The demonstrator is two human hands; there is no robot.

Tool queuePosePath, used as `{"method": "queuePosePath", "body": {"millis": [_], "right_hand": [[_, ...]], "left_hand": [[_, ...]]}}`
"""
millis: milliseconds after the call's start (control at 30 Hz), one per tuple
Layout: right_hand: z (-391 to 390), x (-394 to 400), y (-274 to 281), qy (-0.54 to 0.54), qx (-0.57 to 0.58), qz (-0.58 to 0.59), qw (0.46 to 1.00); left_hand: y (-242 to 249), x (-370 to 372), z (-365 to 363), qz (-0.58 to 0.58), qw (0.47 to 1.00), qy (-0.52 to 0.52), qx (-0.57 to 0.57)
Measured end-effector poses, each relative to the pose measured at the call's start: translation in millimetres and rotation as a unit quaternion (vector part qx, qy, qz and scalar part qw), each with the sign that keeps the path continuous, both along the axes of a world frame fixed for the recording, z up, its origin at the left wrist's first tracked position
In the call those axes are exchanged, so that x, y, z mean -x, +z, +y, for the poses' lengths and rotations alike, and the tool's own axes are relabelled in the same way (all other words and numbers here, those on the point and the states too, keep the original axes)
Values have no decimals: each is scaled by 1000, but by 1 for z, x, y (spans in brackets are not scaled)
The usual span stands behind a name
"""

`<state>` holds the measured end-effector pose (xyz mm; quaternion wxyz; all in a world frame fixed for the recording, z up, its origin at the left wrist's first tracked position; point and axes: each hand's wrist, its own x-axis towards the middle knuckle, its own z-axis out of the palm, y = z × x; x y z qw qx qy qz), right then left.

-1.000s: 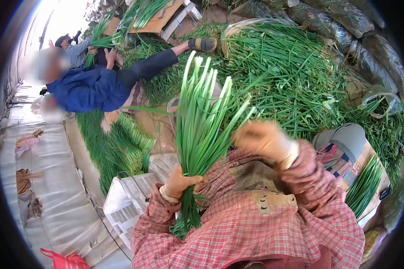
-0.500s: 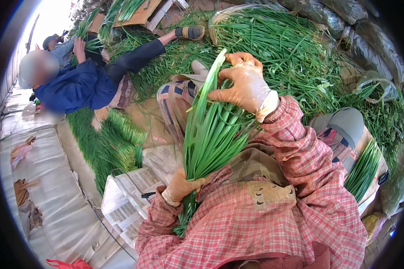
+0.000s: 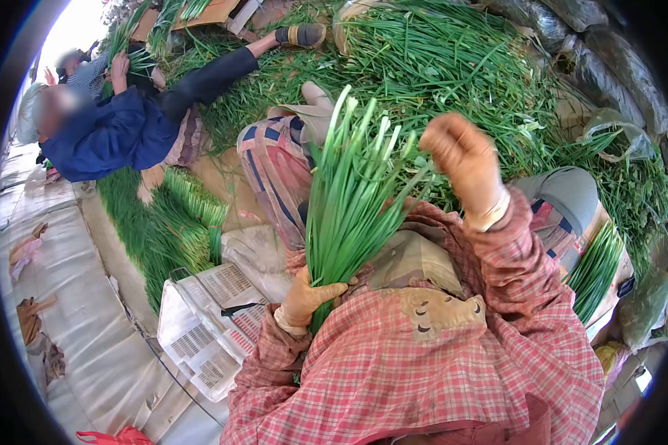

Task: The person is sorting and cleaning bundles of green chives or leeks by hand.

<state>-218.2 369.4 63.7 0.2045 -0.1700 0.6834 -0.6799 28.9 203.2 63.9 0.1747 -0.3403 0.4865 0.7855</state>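
My left hand (image 3: 309,298), in a tan glove, is closed round the lower part of a bunch of chives (image 3: 352,200). The bunch stands upright in front of my chest, with its pale stem ends fanned out at the top. My right hand (image 3: 464,159), gloved too, is raised to the right of the bunch and apart from it. Its fingers look bent but are smeared by motion, so I cannot make out whether anything is between them.
A large heap of loose chives (image 3: 453,81) lies ahead. Tied bundles (image 3: 174,222) lie at left, more chives (image 3: 597,271) at right. A white printed box (image 3: 211,326) stands by my left arm. A person in a blue jacket (image 3: 119,137) sits at far left.
My right hand has left the stem tops and moved to the right and down. The stem ends now spread apart. My left hand keeps its hold on the bunch.
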Motion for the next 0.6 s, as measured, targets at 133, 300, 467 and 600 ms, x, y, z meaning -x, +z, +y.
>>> {"method": "queuePosePath", "body": {"millis": [133,300,467,600], "right_hand": [[-24,23,7,47,-68,45,996],[-52,13,-26,192,-24,-144,971],[-41,-5,-40,168,-64,-120,976],[-21,-14,-25,171,-48,-187,966]], "left_hand": [[-8,-7,1,21,996,-23,84],[-1,-10,8,59,935,-123,328],[-3,-17,7,37,928,-130,347],[-20,-26,4,47,935,-121,331]]}}
